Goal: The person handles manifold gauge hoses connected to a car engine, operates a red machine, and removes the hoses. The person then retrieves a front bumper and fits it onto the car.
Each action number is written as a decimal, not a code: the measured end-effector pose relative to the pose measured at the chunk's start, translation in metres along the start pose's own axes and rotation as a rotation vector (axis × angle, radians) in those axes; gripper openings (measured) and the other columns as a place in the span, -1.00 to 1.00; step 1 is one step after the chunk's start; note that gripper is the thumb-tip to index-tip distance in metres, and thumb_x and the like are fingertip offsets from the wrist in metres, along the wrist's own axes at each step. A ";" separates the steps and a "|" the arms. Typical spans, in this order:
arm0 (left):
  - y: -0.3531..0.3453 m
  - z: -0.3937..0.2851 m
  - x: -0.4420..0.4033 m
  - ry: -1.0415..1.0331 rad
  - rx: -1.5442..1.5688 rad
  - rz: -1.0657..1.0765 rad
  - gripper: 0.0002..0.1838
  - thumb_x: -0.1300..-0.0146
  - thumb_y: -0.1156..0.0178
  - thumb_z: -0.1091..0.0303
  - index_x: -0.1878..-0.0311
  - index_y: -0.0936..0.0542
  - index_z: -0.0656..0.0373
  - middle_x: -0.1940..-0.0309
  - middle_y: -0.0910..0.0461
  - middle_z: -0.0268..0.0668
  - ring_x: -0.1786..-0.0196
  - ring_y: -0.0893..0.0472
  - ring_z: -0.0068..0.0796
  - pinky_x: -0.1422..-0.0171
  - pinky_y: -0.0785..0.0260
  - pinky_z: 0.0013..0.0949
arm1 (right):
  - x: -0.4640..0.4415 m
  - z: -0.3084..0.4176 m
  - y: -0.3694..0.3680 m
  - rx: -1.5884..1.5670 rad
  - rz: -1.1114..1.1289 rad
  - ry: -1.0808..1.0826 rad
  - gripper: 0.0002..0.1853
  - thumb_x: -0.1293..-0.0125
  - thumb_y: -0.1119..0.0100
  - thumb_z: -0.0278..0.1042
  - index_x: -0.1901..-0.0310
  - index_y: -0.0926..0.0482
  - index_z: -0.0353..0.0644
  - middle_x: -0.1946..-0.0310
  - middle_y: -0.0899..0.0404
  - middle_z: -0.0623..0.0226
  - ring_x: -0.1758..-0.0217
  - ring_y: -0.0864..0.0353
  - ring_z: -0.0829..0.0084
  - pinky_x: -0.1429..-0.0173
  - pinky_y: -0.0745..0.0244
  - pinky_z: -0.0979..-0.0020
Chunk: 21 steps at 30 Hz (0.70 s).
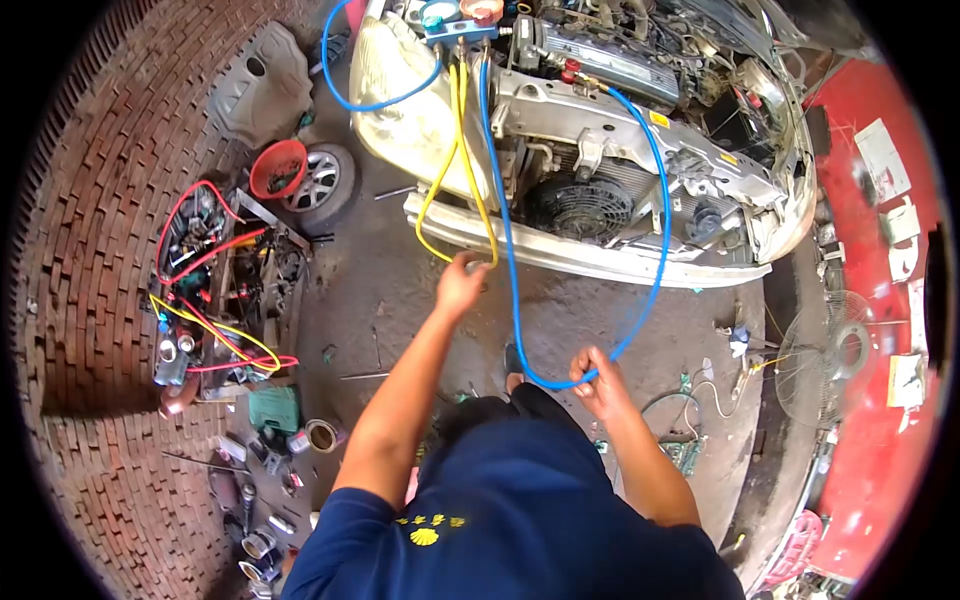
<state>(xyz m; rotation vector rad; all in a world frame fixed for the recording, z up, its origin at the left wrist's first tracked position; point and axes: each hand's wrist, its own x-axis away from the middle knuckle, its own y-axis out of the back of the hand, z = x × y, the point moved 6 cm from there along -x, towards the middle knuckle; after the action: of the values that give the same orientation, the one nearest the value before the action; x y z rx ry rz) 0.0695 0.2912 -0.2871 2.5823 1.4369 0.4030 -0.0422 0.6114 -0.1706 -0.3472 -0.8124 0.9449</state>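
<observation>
My left hand (pixel 463 284) is closed on the bottom of a looped yellow hose (pixel 432 205), in front of the car's bumper. In my right hand (pixel 600 386) is a blue hose (pixel 512 270), pinched near the low point of its long loop. Both hoses run up to a blue manifold gauge set (pixel 461 32) at the top by the headlight (pixel 395 110). The far end of the blue hose joins a fitting with a red cap (pixel 571 68) in the engine bay. A second blue hose (pixel 338 88) curves off to the left.
The bumper (pixel 600 258) and a radiator fan (pixel 580 208) lie ahead. To the left are a wheel (pixel 325 180), a red bowl (pixel 279 169) and a crate of tools (pixel 265 285). A standing fan (pixel 825 345) is on the right. Loose tools lie on the floor.
</observation>
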 end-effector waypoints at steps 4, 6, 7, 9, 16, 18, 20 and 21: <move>-0.033 -0.042 -0.020 0.130 -0.406 -0.094 -0.43 -0.24 -0.33 0.02 -0.14 -0.61 0.31 0.10 -0.74 0.12 0.05 -0.77 0.04 -0.08 -0.58 -0.01 | 0.031 0.029 -0.026 0.040 0.071 0.197 -0.76 -0.48 -0.28 -0.19 0.16 -0.53 -0.21 0.29 -0.67 0.11 0.44 -0.55 0.49 0.34 -0.45 0.47; -0.032 -0.064 -0.016 0.181 -0.377 -0.153 -0.45 -0.23 -0.31 0.01 -0.09 -0.63 0.30 0.08 -0.73 0.13 -0.02 -0.73 0.11 -0.13 -0.55 0.03 | 0.039 0.039 -0.032 0.050 0.112 0.208 -0.77 -0.47 -0.28 -0.24 0.14 -0.54 -0.24 0.24 -0.68 0.07 0.42 -0.58 0.46 0.32 -0.49 0.46; -0.031 -0.066 -0.010 0.227 -0.333 -0.204 -0.46 -0.22 -0.29 0.00 -0.05 -0.64 0.30 0.07 -0.73 0.15 -0.09 -0.70 0.18 -0.19 -0.51 0.08 | 0.047 0.042 -0.033 0.073 0.142 0.227 -0.79 -0.45 -0.29 -0.29 0.11 -0.55 -0.27 0.20 -0.69 0.03 0.39 -0.60 0.44 0.29 -0.53 0.45; -0.031 -0.063 -0.001 0.150 -0.351 -0.231 -0.49 -0.23 -0.29 0.01 -0.01 -0.65 0.29 0.09 -0.73 0.13 -0.04 -0.71 0.19 -0.15 -0.52 0.08 | 0.051 0.052 -0.032 0.014 0.165 0.230 -0.78 -0.44 -0.30 -0.30 0.09 -0.55 -0.28 0.19 -0.70 0.01 0.40 -0.61 0.43 0.29 -0.55 0.45; -0.047 -0.093 0.086 0.083 0.240 0.442 -0.61 -0.57 -0.10 0.04 0.05 -0.63 0.23 0.38 -0.55 -0.46 0.30 -0.50 -0.61 0.24 -0.38 -0.41 | 0.055 0.089 -0.045 -0.202 0.297 0.193 -0.65 -0.30 -0.45 -0.22 0.11 -0.54 -0.30 0.34 -0.65 0.06 0.57 -0.54 0.48 0.49 -0.46 0.56; -0.054 -0.127 0.112 -0.021 0.456 0.475 -0.58 -0.56 -0.12 0.02 0.00 -0.64 0.27 0.27 -0.62 -0.42 0.23 -0.54 -0.62 0.11 -0.43 -0.43 | 0.057 0.092 -0.055 -0.192 0.419 0.143 -0.63 -0.27 -0.47 -0.22 0.11 -0.54 -0.30 0.39 -0.64 0.10 0.58 -0.53 0.49 0.46 -0.47 0.56; -0.061 -0.140 0.121 0.049 0.426 0.616 -0.60 -0.53 -0.19 0.05 0.01 -0.65 0.28 0.21 -0.64 -0.37 0.16 -0.57 -0.56 0.01 -0.45 -0.41 | 0.059 0.096 -0.060 -0.177 0.453 0.119 -0.60 -0.25 -0.50 -0.20 0.09 -0.55 -0.31 0.42 -0.64 0.13 0.57 -0.53 0.48 0.44 -0.46 0.52; -0.058 -0.146 0.124 0.042 0.420 0.613 -0.60 -0.53 -0.19 0.05 0.01 -0.65 0.28 0.21 -0.64 -0.37 0.16 -0.57 -0.56 0.01 -0.45 -0.41 | 0.062 0.099 -0.065 -0.197 0.503 0.125 -0.58 -0.24 -0.51 -0.19 0.09 -0.55 -0.32 0.42 -0.64 0.13 0.56 -0.53 0.47 0.44 -0.43 0.49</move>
<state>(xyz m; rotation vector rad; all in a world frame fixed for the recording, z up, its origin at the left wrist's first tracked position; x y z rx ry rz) 0.0398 0.4279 -0.1443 3.3561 0.7611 0.2379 -0.0583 0.6189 -0.0380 -0.8004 -0.7164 1.2972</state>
